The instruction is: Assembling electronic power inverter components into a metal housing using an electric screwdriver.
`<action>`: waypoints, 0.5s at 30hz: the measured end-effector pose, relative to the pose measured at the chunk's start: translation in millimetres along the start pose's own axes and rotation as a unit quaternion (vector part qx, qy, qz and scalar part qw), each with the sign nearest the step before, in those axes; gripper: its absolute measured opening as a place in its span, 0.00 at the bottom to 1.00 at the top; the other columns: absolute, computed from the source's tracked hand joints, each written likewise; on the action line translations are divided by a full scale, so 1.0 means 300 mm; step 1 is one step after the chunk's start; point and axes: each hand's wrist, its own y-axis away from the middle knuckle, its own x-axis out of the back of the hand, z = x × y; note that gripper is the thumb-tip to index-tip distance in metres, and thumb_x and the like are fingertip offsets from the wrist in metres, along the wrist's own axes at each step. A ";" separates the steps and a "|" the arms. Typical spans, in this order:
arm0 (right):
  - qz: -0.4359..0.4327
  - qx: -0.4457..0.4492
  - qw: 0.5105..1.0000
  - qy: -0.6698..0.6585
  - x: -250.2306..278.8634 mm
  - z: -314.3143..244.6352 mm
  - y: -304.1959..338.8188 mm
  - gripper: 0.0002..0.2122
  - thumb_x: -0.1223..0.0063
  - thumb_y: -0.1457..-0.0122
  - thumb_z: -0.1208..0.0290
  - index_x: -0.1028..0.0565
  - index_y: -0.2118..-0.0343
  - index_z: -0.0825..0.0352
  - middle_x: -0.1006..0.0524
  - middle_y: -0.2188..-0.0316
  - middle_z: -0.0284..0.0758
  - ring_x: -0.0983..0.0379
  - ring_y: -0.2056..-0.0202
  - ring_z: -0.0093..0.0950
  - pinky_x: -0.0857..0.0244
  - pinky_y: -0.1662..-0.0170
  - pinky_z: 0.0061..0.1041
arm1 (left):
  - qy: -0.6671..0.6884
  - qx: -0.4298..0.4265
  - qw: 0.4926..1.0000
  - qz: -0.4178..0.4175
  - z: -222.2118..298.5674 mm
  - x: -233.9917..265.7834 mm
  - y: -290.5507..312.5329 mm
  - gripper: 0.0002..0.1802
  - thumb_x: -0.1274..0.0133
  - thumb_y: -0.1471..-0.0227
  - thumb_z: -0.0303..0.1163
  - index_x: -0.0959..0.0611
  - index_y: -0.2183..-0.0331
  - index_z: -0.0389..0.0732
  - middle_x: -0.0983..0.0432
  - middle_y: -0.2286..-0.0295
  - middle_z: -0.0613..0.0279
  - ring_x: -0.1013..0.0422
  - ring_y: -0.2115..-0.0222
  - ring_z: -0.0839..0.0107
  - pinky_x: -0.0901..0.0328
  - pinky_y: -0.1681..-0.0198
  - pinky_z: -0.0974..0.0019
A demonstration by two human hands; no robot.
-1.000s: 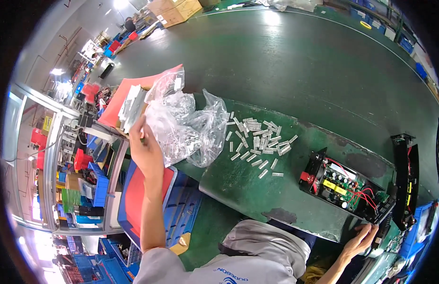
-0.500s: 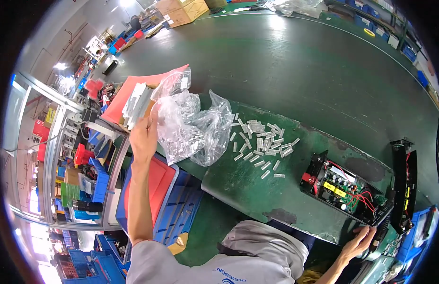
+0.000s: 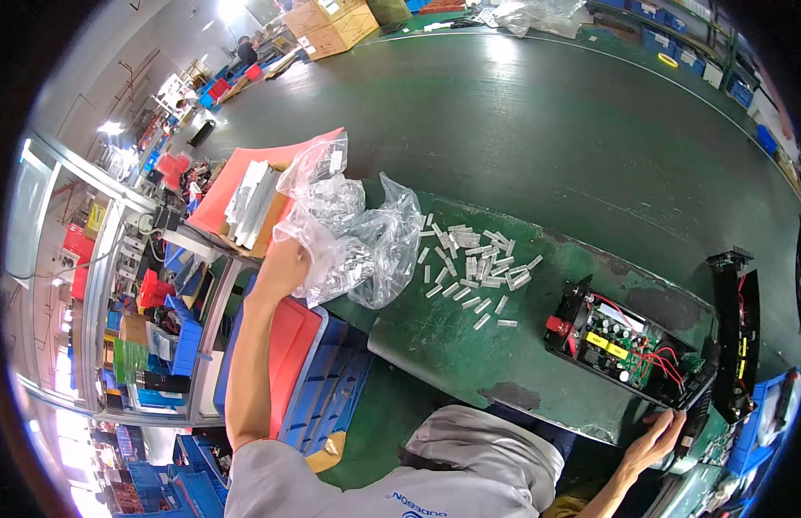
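My left hand [image 3: 284, 269] is at the near-left side of a clear plastic bag [image 3: 392, 233] holding many small shiny pieces. Its fingertips are hidden behind the bag's film, so their grip does not show. Right of the bag, several small clear-silver rectangular pieces [image 3: 482, 259] lie scattered on the green mat. My right hand [image 3: 652, 442] rests at the mat's front right edge, fingers loosely bent and apart, beside the near end of a black case [image 3: 621, 350] with a circuit board, yellow parts and red wires inside.
A cardboard box [image 3: 271, 220] with silver strips and pink foam sheet [image 3: 232, 177] stands behind my left hand. Below it sits a blue crate [image 3: 331, 371] with red sheets. A second black case [image 3: 735, 337] stands at far right, near a blue bin [image 3: 763, 427].
My left hand has moved down and to the right, from beside the cardboard box to the bag's near-left side. The right hand stays in place.
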 end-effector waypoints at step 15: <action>-0.016 -0.011 1.000 -0.020 -0.010 -0.077 0.003 0.13 0.57 0.28 0.64 0.32 0.67 0.70 0.36 0.81 0.28 0.43 0.76 0.19 0.48 0.71 0.23 | -0.057 -0.063 0.996 -0.042 -0.044 -0.105 -0.011 0.09 0.50 0.52 0.23 0.19 0.71 0.27 0.22 0.71 0.34 0.23 0.66 0.40 0.30 0.59 0.44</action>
